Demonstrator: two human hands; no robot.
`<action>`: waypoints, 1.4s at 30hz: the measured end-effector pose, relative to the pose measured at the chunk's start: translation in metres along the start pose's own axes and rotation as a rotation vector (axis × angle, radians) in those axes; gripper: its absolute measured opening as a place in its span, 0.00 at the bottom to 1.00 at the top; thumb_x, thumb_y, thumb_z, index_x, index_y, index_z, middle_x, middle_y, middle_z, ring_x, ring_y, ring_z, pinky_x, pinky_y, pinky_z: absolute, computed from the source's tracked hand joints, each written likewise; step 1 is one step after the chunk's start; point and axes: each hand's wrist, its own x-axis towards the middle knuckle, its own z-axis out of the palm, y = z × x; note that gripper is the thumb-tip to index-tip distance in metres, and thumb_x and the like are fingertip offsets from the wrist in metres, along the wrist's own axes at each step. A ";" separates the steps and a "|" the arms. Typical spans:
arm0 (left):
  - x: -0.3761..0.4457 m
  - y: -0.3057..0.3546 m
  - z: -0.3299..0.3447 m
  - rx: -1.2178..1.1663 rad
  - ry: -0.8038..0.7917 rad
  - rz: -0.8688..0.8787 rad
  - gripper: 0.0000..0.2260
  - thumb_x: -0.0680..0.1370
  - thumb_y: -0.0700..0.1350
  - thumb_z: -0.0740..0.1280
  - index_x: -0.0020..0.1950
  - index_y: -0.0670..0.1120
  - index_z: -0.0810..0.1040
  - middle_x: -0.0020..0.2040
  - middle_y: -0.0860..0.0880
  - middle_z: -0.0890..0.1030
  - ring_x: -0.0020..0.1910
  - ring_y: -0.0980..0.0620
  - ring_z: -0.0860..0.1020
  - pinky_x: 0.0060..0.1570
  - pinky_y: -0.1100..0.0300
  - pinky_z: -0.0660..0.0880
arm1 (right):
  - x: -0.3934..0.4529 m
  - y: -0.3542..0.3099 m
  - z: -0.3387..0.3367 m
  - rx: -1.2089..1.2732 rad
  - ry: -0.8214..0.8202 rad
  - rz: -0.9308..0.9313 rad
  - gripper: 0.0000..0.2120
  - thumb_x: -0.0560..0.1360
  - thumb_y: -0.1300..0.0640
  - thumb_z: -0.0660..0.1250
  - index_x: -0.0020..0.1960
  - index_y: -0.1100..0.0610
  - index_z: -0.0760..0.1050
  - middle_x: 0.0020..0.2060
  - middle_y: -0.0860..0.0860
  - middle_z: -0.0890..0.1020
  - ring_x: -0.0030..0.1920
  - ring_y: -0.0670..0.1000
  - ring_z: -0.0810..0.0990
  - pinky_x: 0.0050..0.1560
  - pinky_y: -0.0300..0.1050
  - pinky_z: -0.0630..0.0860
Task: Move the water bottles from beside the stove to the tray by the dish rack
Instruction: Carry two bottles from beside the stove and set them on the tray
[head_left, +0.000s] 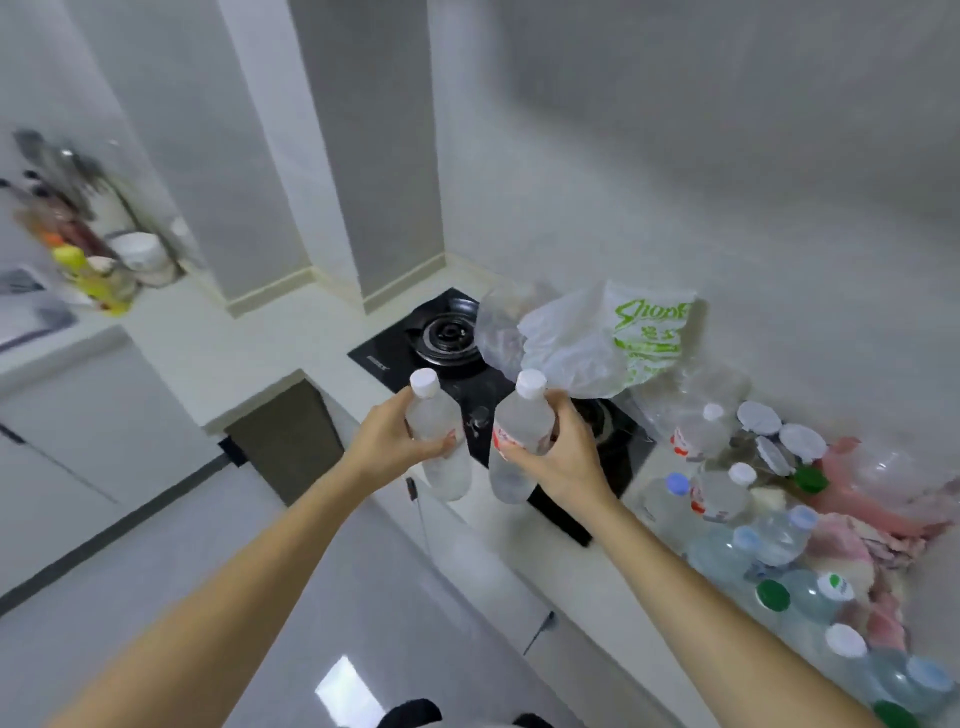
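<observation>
left hand (395, 441) wrapped round the mid-body of a clear white-capped water bottle (436, 441), thumb on the near face, fingertips (448, 441) showing round the right side; clamped tight. right hand (561, 447) closed likewise on a 2nd white-capped bottle w/ red label (511, 431), fingers curled over the shoulder just under the cap, thumb across the label. both bottles held near upright, tops tilted a little away, clear of the counter, side by side but apart, above the front edge of the black gas stove (467, 358). control knob (478, 415) visible between the 2 bottles. one burner (449, 335) in view behind; far side of stove covered by a white plastic bag w/ green print (618, 343) & a crumpled clear bag (498, 322) touching it. right of stove, on the pale countertop (644, 483): cluster of more water bottles (727, 499), caps white, pale blue & green, packed close, some lying down; foil-lidded cups (779, 431) behind them; pink cloth or packaging (872, 509) vs the wall, blurred. far left, well apart: dish rack corner w/ white bowls (143, 254) & yellow bottles (88, 275), blurred. tray not discernible. glossy grey floor (260, 597) below both forearms.
</observation>
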 end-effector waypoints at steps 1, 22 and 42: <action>-0.003 -0.006 -0.023 0.007 0.039 -0.005 0.25 0.70 0.60 0.79 0.62 0.54 0.78 0.53 0.56 0.85 0.49 0.57 0.83 0.50 0.49 0.83 | 0.010 -0.015 0.017 0.008 -0.040 -0.023 0.30 0.64 0.45 0.83 0.60 0.44 0.73 0.54 0.43 0.82 0.55 0.46 0.82 0.52 0.44 0.79; -0.160 -0.196 -0.510 0.109 0.729 -0.252 0.30 0.64 0.60 0.80 0.63 0.53 0.79 0.49 0.53 0.86 0.45 0.51 0.85 0.43 0.47 0.84 | 0.091 -0.336 0.521 0.181 -0.611 -0.367 0.32 0.65 0.49 0.85 0.62 0.48 0.72 0.51 0.36 0.80 0.51 0.36 0.82 0.50 0.40 0.81; -0.296 -0.375 -0.771 0.201 1.322 -0.742 0.22 0.66 0.61 0.80 0.55 0.56 0.80 0.46 0.59 0.86 0.44 0.59 0.85 0.47 0.52 0.83 | 0.075 -0.522 0.970 0.230 -1.250 -0.644 0.31 0.62 0.39 0.82 0.59 0.38 0.71 0.52 0.37 0.83 0.47 0.47 0.86 0.49 0.57 0.85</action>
